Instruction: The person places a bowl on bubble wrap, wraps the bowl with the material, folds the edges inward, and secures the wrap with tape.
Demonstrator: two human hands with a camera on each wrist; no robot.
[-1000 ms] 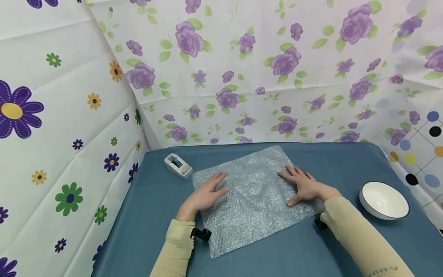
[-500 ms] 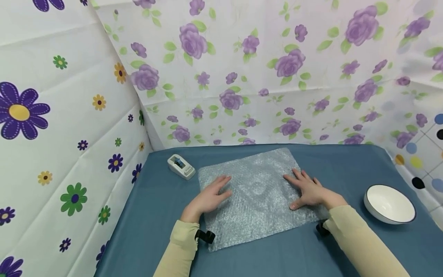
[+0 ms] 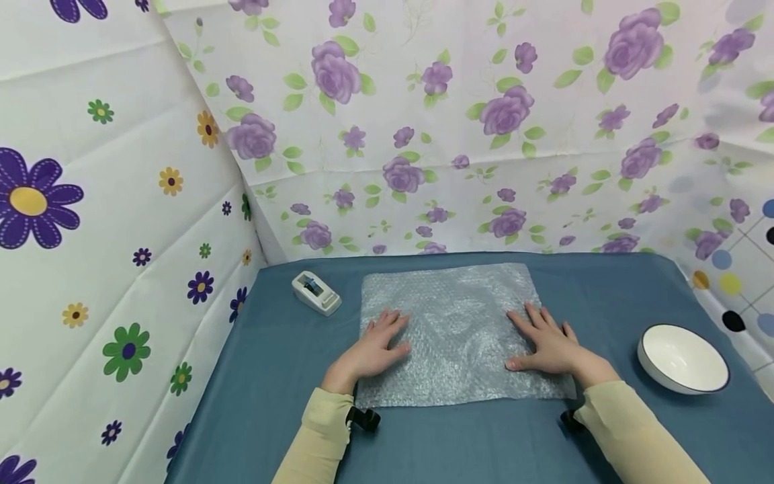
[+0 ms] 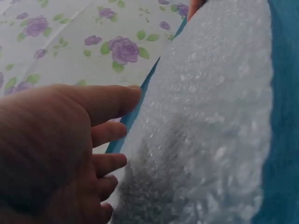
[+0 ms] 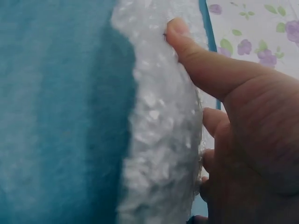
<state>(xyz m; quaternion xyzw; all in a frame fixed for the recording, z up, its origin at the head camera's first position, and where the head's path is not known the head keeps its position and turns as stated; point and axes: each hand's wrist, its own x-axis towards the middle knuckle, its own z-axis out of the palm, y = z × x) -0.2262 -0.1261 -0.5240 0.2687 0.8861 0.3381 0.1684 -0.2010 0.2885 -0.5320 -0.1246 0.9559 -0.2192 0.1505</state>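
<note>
A sheet of clear bubble wrap lies flat on the blue tablecloth, its near edge roughly level with the front of the table. My left hand rests on its left part with the fingers spread. On the right part, my right hand presses down with straight, splayed fingers and the thumb pointing left. The left wrist view has the left hand beside the bubble wrap, fingertips at its surface. In the right wrist view, the thumb of the right hand reaches over the sheet.
A white tape dispenser sits at the back left of the tablecloth. To the right of the right hand stands a white bowl with a dark rim. Flower-patterned sheets hang behind the table and along its left side.
The bubble wrap has turned clockwise under both hands, from slanted to nearly square with the table. The hands have shifted slightly with it, still spread on top.
</note>
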